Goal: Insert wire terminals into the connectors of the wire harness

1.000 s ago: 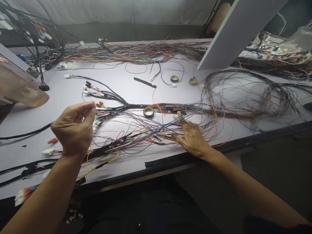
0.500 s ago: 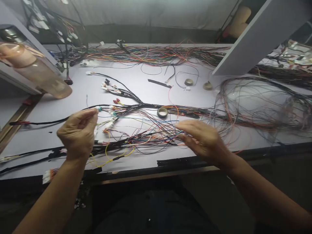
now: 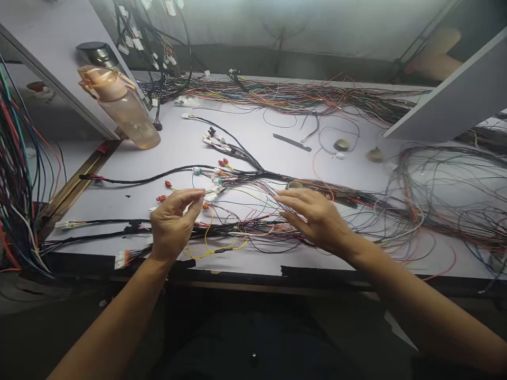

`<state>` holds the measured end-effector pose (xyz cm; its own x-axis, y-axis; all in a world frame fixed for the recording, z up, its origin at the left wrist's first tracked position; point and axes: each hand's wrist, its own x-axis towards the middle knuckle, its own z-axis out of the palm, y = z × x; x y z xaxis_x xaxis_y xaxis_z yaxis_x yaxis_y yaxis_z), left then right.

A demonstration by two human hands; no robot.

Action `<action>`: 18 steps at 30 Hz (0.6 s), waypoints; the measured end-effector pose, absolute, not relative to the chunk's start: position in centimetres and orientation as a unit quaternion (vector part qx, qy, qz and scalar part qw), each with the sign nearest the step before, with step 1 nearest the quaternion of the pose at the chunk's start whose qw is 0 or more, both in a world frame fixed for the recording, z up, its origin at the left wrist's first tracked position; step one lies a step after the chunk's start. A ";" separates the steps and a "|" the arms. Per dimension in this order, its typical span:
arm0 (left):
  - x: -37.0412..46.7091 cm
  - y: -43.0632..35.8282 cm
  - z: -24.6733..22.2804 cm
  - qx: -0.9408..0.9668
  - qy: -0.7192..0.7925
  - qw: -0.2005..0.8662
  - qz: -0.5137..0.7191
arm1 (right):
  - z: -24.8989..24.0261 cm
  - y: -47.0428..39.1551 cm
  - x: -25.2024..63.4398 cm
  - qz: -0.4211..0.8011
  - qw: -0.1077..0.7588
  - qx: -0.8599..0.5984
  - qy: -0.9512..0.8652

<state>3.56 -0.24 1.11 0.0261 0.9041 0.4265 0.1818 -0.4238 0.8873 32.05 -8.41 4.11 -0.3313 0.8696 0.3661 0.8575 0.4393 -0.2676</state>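
My left hand (image 3: 174, 221) is closed in a pinch, thumb against forefinger, over the left part of a wire harness. Whatever the fingertips hold is too small to make out. Just above it lies a teal-and-white connector (image 3: 197, 171), and a white connector (image 3: 215, 192) sits beside the fingertips. My right hand (image 3: 312, 214) hovers over the loose thin wires (image 3: 261, 211), its fingers stretched out and thumb apart, with no wire plainly gripped. The black-taped harness trunk (image 3: 273, 176) runs behind both hands. Red connectors (image 3: 224, 162) stick out from its branches.
A water bottle (image 3: 129, 116) stands at the left by a white panel. A long wire bundle (image 3: 245, 89) crosses the back. Tape rolls (image 3: 341, 144) and a dark strip (image 3: 292, 142) lie beyond the harness. Tangled wires (image 3: 435, 195) spread at the right; more hang at the left (image 3: 19, 184).
The view has swung left. My right hand has moved left along the wires, nearer my left hand. My left hand has come slightly down, away from the teal-and-white connector.
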 end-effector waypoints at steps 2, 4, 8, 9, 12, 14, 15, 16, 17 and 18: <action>3.2 -0.4 0.7 0.631 0.439 0.328 0.550 | 3.0 -7.4 31.1 0.012 0.200 -0.514 -0.834; 2.8 -0.5 0.2 0.624 0.442 0.335 0.551 | 2.1 -7.0 30.8 0.004 0.163 -0.497 -0.852; 2.3 -0.8 -0.6 0.631 0.441 0.339 0.540 | 1.4 -7.4 30.9 -0.018 0.134 -0.489 -0.862; 2.2 -0.8 -0.7 0.637 0.443 0.338 0.533 | 1.3 -7.7 30.9 -0.019 0.128 -0.493 -0.860; 2.2 -0.8 -1.1 0.649 0.447 0.338 0.515 | 0.7 -8.7 31.0 -0.008 0.111 -0.513 -0.851; 2.1 -0.9 -1.3 0.649 0.444 0.341 0.515 | 0.4 -9.2 31.1 0.016 0.116 -0.522 -0.845; 2.0 -0.9 -1.3 0.649 0.440 0.344 0.517 | 0.4 -9.3 31.1 0.031 0.128 -0.524 -0.842; 2.0 -0.9 -1.2 0.649 0.435 0.346 0.520 | 0.7 -9.2 31.1 0.047 0.147 -0.526 -0.837; 2.0 -1.0 -1.0 0.650 0.431 0.344 0.523 | 1.1 -9.0 31.0 0.060 0.174 -0.528 -0.829; 2.0 -1.1 -0.8 0.651 0.427 0.341 0.526 | 1.7 -8.7 30.8 0.074 0.205 -0.530 -0.820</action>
